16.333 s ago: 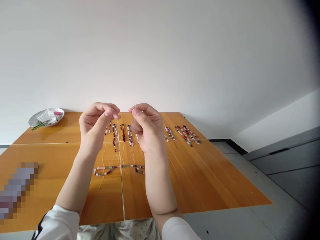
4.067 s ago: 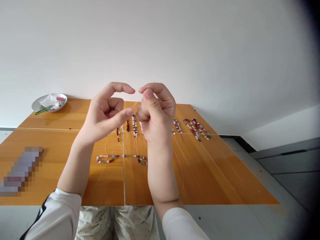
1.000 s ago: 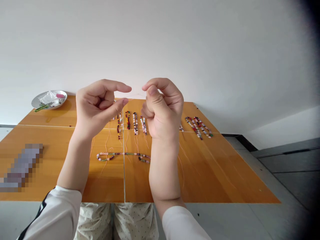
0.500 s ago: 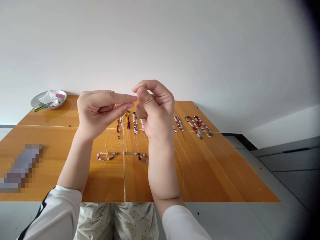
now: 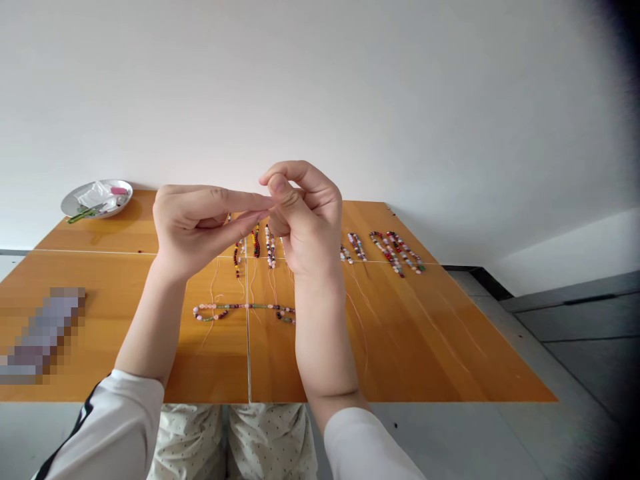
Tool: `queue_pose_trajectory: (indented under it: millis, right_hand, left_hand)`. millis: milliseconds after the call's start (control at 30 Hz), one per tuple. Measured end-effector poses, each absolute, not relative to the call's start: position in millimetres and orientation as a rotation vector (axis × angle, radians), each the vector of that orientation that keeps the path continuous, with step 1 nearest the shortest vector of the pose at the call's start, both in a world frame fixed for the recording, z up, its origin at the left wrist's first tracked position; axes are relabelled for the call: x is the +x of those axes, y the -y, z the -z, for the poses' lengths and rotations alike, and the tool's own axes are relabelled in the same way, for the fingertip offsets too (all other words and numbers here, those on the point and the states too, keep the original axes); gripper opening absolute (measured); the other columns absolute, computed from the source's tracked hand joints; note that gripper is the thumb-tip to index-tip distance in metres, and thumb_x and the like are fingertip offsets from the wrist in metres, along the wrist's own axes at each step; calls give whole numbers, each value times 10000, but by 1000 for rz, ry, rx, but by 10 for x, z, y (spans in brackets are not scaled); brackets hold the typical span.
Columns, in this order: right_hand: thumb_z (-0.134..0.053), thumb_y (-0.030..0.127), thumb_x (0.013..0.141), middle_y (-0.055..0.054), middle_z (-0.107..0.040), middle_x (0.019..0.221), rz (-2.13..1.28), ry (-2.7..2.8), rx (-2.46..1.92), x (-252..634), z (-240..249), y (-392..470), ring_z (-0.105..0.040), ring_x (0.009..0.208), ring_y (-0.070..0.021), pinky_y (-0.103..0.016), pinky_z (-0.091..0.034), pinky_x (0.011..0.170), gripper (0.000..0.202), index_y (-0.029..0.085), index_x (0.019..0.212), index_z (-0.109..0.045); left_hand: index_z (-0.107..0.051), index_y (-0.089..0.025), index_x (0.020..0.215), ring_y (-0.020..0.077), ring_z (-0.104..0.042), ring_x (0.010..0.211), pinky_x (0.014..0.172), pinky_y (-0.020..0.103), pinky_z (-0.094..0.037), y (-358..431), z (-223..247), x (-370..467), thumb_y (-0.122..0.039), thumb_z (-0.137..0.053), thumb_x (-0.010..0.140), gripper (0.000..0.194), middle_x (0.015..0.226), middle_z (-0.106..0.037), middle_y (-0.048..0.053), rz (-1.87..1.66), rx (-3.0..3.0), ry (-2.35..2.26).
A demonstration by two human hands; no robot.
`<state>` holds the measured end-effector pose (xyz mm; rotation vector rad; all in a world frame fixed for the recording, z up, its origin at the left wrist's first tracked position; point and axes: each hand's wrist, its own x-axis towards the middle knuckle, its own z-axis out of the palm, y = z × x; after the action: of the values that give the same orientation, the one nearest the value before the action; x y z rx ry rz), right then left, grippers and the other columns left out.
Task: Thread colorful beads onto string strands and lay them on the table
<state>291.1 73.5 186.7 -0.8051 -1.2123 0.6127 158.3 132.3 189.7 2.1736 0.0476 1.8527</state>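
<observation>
My left hand (image 5: 200,220) is raised over the table, its thumb and forefinger closed together at the tips. Against those tips, my right hand (image 5: 307,220) is curled, with its thumb pressed toward the bent fingers. Whatever is pinched where the hands meet is too small to make out. Below them a long bead string (image 5: 260,306) lies curved on the table, its right part hidden by my right forearm. Behind the hands hang-like loops of beads lie in a row, among them a red and yellow strand (image 5: 257,241) and a pale strand (image 5: 271,247).
On the wooden table (image 5: 425,347), more bead strands (image 5: 387,252) lie at the right, with thin loose threads. A metal plate (image 5: 125,200) with a plastic bag and green-handled tool stands at the back left. A blurred-out flat object (image 5: 47,333) is at the left.
My right hand has shifted slightly left, and the fingertips of both hands now overlap. My left thumb and forefinger have come closer together.
</observation>
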Motion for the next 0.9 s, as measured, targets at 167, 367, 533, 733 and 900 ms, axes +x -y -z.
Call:
queue_pose_trajectory:
  millis: [167,367,533,733,900]
  right_hand:
    - [-674,524,878,77,-250,511,-616,1215,-772,2922,-1851,-749,-198,400,-51,-215,-174,360,273,252,856,-661]
    - [-676,532,874,77,-256,521,-610,1207,-805,2913,-1858,-742,-205,399,-53,-221,-185,357,281,252,849,-657]
    - [-696,490,872,75,-342,515,-643,1198,-751,2907,-1857,-751,-197,399,-47,-232,-148,367,246,247,844,-667]
    - [-755,455,831,64,-464,548,-700,1169,-690,2904,-1864,-754,-167,409,-41,-257,-103,393,229,237,814,-684]
    - [-705,499,862,74,-321,517,-647,1185,-778,2893,-1874,-731,-174,415,-46,-234,-141,387,256,246,842,-670]
  left_hand:
    - [-815,-312,891,36,-225,397,379,249,-180,-1332,-1921,1583,-159,-790,751,210,438,-338,-69,-1868,2150,25]
    - [-797,-322,859,58,-219,398,394,287,-169,-1298,-1909,1577,-224,-767,795,120,450,-228,-67,-1827,2050,-48]
    - [-776,-294,818,48,-178,373,366,286,-148,-1336,-1886,1604,-353,-817,760,93,442,-225,-76,-1864,2016,27]
    - [-760,-305,760,89,-314,448,413,302,-262,-1286,-1942,1615,-405,-783,790,106,502,-362,-24,-1867,1991,-49]
    - [-777,-282,790,-2,-228,450,399,301,-143,-1294,-1947,1583,-358,-787,789,77,1002,-627,41,-1823,2007,-82]
